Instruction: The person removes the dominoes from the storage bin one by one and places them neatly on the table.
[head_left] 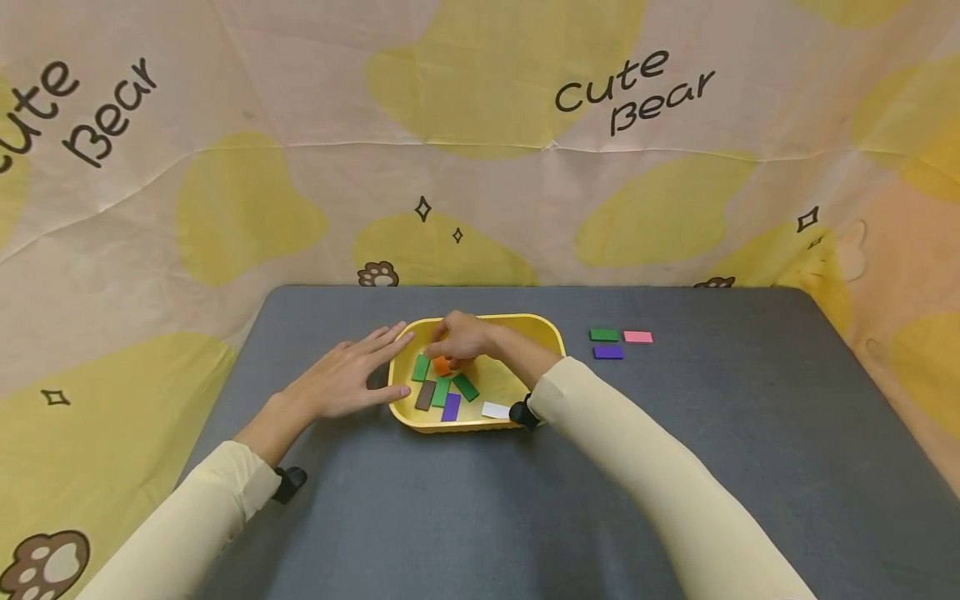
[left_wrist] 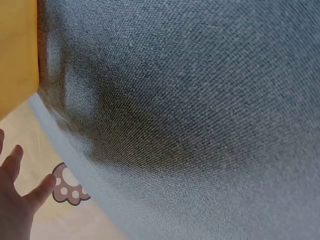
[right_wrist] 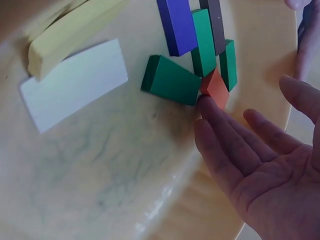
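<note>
A yellow plastic basin holds several small domino-like blocks. My right hand reaches into it. In the right wrist view, its extended fingertips are at an orange block, with the thumb apart from it. Around that block lie a dark green block, two other green blocks, a brown block and a purple block. A white block lies nearer the basin's right side, beside a pale yellow block. My left hand, fingers spread, is at the basin's left rim.
On the grey table, to the right of the basin, lie a green block, a pink block and a purple block. A patterned cloth hangs behind the table.
</note>
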